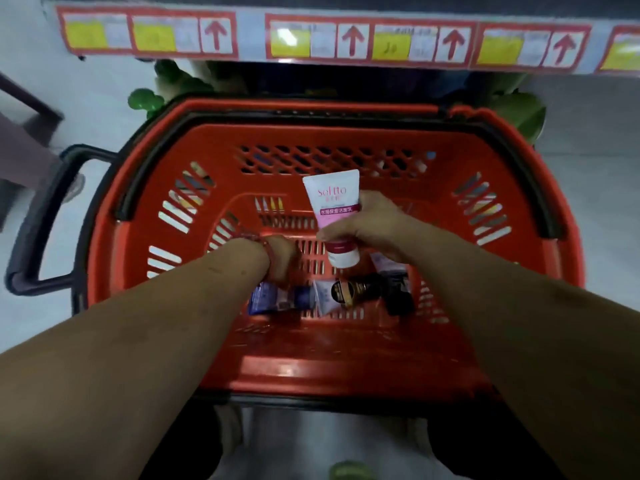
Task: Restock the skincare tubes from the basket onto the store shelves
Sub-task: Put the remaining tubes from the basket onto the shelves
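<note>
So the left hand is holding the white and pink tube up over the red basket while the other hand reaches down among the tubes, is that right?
Not quite: the head view shows the right hand holding the white and pink tube over the red basket, while the left hand reaches down among the tubes.

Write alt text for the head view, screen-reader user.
Seen from above, the right hand holds a white and pink tube over a red basket, while the left hand reaches down to a blue tube among the few left on its floor. A shelf edge with price tags runs across the top.
</note>
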Tool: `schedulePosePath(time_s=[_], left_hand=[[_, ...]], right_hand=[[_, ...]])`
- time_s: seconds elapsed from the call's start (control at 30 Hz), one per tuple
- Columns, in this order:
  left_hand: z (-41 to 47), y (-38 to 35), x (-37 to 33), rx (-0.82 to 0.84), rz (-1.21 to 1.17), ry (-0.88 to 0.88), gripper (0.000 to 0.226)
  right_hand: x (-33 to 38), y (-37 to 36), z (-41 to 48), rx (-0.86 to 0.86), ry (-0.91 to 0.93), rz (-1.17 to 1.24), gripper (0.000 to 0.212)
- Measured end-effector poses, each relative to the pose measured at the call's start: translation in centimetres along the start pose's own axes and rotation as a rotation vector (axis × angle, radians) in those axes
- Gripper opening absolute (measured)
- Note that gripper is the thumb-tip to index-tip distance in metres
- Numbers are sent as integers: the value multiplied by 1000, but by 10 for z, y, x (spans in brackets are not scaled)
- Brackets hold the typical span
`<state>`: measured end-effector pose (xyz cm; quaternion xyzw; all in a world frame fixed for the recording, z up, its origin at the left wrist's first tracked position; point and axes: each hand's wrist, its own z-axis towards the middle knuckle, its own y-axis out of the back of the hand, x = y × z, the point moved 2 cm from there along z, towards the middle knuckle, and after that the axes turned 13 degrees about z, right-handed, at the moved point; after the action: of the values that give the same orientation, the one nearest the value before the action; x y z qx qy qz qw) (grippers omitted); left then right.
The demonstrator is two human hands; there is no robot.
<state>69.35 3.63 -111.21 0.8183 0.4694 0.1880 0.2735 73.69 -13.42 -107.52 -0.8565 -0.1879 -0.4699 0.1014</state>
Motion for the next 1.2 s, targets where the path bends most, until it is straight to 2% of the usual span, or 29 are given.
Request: schedulePosePath(time_s=[0.1,0.2,0.3,0.4,0.53,0.67,0.8,0.93,1.03,1.1,1.17,1.2], left_hand=[[24,-5,-8,82,83,-49,45],[46,-16,-16,149,132,-169,49],[64,-34,-21,195,194,-167,60],[71,-44,-26,153,263,-128,63],[62,-34,-18,87,200,-99,60],[16,9,10,-90,74,72,54],[-56,53,39,-365,-222,233,58],[-145,91,57,-687,-551,364,46],[-195,107,63,-872,-856,475,58],[-220,118,61,-924,-1155,390,58],[-233,126,54,-897,-1567,162,41],[-238,127,48,-862,-1721,81,39]], right_hand=[[-22,-2,21,24,-54,2,53],[-37,-1,31,52,-87,-7,51],[-48,0,36,73,-125,27,47],[-54,-1,40,99,-151,57,45],[-49,4,33,80,-153,55,42],[-17,8,11,13,-91,29,46],[33,15,-29,-36,34,28,36],[94,18,-81,-77,160,48,41],[141,18,-119,-72,271,95,38],[166,15,-141,-70,330,155,32],[183,14,-154,-62,361,238,32],[189,13,-158,-51,370,280,33]])
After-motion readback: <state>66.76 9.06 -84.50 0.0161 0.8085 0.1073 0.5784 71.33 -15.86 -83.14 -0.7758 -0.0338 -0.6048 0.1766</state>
